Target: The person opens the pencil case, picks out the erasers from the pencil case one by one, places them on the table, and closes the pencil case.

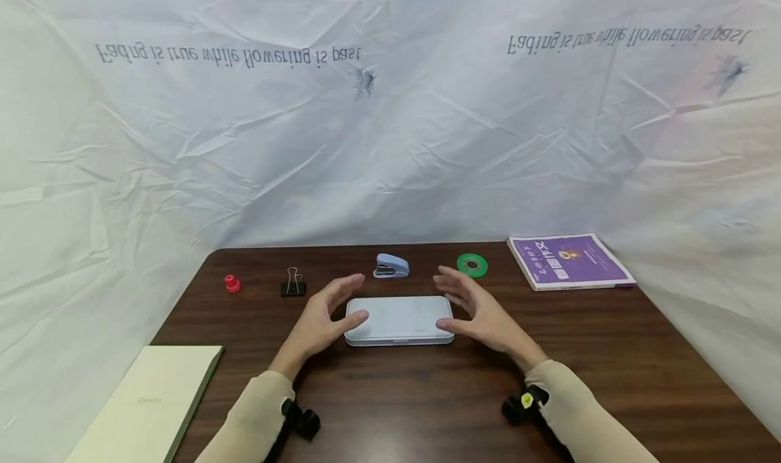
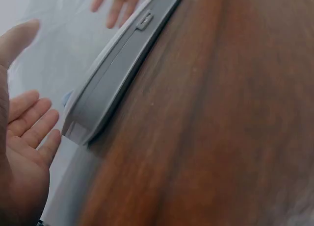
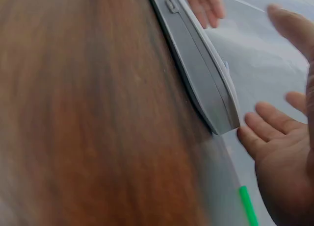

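Observation:
A flat white pencil case (image 1: 399,319) with rounded corners lies on the brown table, its lid down and a small latch (image 2: 145,21) on the front side. At its left end is my left hand (image 1: 322,320), fingers spread and thumb reaching over the lid's corner. My right hand (image 1: 485,314) mirrors it at the right end, thumb over that edge. In the wrist views both palms face the case's ends, with the little fingers right at its corners. Neither hand grips anything.
Behind the case are a blue stapler (image 1: 391,266) and a green tape roll (image 1: 472,265). A black binder clip (image 1: 293,288) and a small red object (image 1: 232,283) lie left. A purple book (image 1: 570,262) sits back right, a pale yellow notebook (image 1: 146,402) front left.

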{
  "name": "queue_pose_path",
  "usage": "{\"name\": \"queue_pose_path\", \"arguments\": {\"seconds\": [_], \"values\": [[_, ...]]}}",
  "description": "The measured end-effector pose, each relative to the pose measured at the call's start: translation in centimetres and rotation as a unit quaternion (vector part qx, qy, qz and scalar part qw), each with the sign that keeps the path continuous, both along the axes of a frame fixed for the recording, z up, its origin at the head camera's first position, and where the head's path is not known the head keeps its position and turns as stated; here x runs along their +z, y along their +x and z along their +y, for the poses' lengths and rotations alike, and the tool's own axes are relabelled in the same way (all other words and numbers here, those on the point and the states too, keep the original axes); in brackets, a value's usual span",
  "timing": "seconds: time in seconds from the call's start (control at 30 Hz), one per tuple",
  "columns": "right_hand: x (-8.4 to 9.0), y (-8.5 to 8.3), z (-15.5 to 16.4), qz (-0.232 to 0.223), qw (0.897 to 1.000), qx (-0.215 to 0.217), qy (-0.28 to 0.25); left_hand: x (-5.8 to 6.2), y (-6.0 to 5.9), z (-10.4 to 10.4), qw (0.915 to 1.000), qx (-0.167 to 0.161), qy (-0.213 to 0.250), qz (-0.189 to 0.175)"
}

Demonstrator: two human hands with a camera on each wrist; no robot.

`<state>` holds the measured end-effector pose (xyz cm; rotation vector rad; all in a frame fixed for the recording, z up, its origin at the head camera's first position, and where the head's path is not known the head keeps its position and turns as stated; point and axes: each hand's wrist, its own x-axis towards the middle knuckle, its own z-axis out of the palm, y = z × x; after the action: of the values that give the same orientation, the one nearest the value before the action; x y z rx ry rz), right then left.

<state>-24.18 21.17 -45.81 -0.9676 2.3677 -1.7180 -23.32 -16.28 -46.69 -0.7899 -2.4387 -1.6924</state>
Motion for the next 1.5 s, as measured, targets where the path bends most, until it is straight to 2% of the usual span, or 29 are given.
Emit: {"name": "queue_pose_path", "arguments": {"seconds": [0.17, 0.33, 0.6, 0.87, 1.1, 1.33, 1.5], "values": [[-1.1, -0.3, 0.1, -0.011, 0.997, -0.001, 0.074, -0.8, -0.2, -0.7, 0.9988, 0.005, -0.048, 0.006], [-1.1, -0.6, 0.1, 0.006, 0.990, -0.013, 0.143, -0.9, -0.5, -1.0, 0.9948, 0.011, -0.100, 0.019], [-0.7, -0.6, 0.2, 0.035, 0.980, -0.025, 0.196, -1.1, -0.6, -1.4, 0.9871, 0.013, -0.155, 0.036], [-1.2, -0.6, 0.5, 0.028, 0.981, -0.048, 0.185, -1.2, -0.6, -1.4, 0.9799, 0.016, -0.195, 0.037], [-1.2, -1.1, 0.7, 0.006, 0.986, -0.067, 0.154, -1.0, -0.7, -0.9, 0.9792, 0.024, -0.199, 0.035], [-0.6, -1.5, 0.7, -0.002, 0.984, -0.070, 0.165, -0.9, -0.6, -0.7, 0.9780, 0.035, -0.202, 0.041], [-0.5, -2.0, 1.0, -0.016, 0.990, -0.071, 0.121, -0.9, -0.5, -0.6, 0.9785, 0.037, -0.201, 0.023]]}}
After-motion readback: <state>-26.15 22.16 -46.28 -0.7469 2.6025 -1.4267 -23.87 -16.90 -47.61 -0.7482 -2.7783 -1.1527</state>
